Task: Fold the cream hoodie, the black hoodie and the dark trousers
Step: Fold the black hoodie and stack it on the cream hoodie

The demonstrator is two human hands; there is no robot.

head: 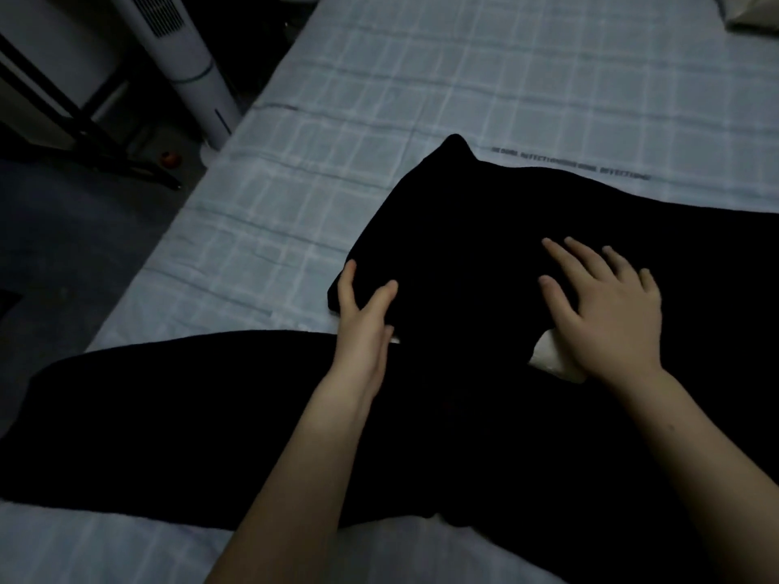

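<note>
Left hand [366,326]: forearm came in from the near edge, hand turned on its edge, fingers straight. Thumb and forefinger were splayed on the near-left corner of the folded black garment [442,246], and the other fingers lay along its near edge. No curl, and no pinch that I could see.

Right hand [611,314]: palm down, flat, all five fingers spread and straight, pointing far-left. It rested on top of the same garment, on its right part. It pressed on the cloth and gripped nothing.

The folded black garment sat mid-bed between my two hands, with one pointed corner sticking out at its far side. It was too dark to tell whether it was the hoodie or the trousers.

Cream hoodie [548,363]: only a small patch showed, just under the heel of my right hand, poking out from beneath the black cloth.

More dark fabric [168,415] was spread wide across the near part of the bed, from the left edge and under both forearms. I couldn't find a seam between it and the folded piece.

All of it lay on a pale blue checked bedsheet [463,78]. A white tower fan [189,61] stood on the floor at the far left, beside a black frame [84,120]. A pillow corner [754,12] showed at the far right.
</note>
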